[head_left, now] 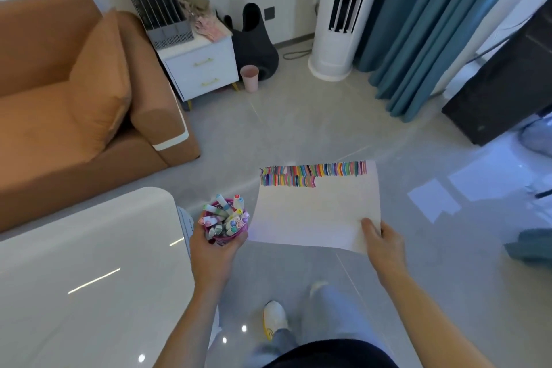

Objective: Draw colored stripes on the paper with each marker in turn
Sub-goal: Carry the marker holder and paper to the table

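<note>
1. A pale grey tiled floor (pixel 298 128) fills the room; the person stands on it, one white shoe (pixel 274 318) showing below.
2. An orange sofa (pixel 74 98) sits at the upper left.
3. A glossy white bench (pixel 89 263) takes up the lower left, its rounded corner just beside the person's left forearm.
4. Teal curtains (pixel 433 39) hang at the upper right, with a tall white tower air conditioner (pixel 337 24) standing just left of them.
5. A small white cabinet (pixel 203 69) with two drawers stands beside the sofa's arm.
6. The paper (pixel 313 212), a white sheet, is held in the air over the floor, to the right of the bench and not resting on it. Short colored stripes (pixel 313 172) run in rows along its far edge; the rest of the sheet is blank.
7. The right hand (pixel 385 245) pinches the sheet's near right corner, thumb on top; the other fingers are hidden beneath the sheet.
8. The left hand (pixel 213 251) grips a pink pot (pixel 243 228) from below, fingers curled round it. It is held in the air just past the bench's edge, beside the paper's near left corner.
9. The markers (pixel 224 215) stand packed in the pot, pastel caps pointing up.
10. A small pink cup (pixel 249 78) stands on the floor by the cabinet.
</note>
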Demonstrator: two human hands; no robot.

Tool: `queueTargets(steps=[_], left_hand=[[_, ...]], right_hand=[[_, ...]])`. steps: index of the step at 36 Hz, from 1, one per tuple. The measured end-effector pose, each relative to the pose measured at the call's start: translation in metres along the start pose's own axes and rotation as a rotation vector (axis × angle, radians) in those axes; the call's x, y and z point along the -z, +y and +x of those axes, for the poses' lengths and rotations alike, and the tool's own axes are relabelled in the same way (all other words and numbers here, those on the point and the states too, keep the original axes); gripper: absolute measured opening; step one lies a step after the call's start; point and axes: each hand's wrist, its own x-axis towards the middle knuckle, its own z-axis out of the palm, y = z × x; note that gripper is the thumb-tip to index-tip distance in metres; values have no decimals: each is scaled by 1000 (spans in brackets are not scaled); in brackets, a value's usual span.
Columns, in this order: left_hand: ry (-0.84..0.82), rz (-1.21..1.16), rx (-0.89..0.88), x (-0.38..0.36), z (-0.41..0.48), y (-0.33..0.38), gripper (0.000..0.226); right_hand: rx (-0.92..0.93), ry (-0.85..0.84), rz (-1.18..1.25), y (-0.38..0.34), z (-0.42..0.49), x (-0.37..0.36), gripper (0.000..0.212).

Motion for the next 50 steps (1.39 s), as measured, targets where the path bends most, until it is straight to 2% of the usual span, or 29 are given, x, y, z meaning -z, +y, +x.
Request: queueTargets(steps=[8,19,24,28,38,45,50], left_hand=[[99,-17,30,-2,81,14,57],[339,6,151,-15,199,47,71],[462,-45,188,-19,238,66,70],[540,-54,228,-14,262,71,76],[664,-150,290,17,324,69,72],[723,-198,317,65,396,64,73],[762,-225,317,105,435,67,64]], right_hand=[[56,-114,-101,-67,71,-72,21],[184,-346,-236,-192,195,-180,26],[204,-420,-288,-240,234,-228,30],[238,-502,-312,-274,242,-264,21],[284,-607,-373,-329,255,-369,15],[343,-632,-433,-379,256,-471,21],[388,-688,-498,-414,242,-541,22]])
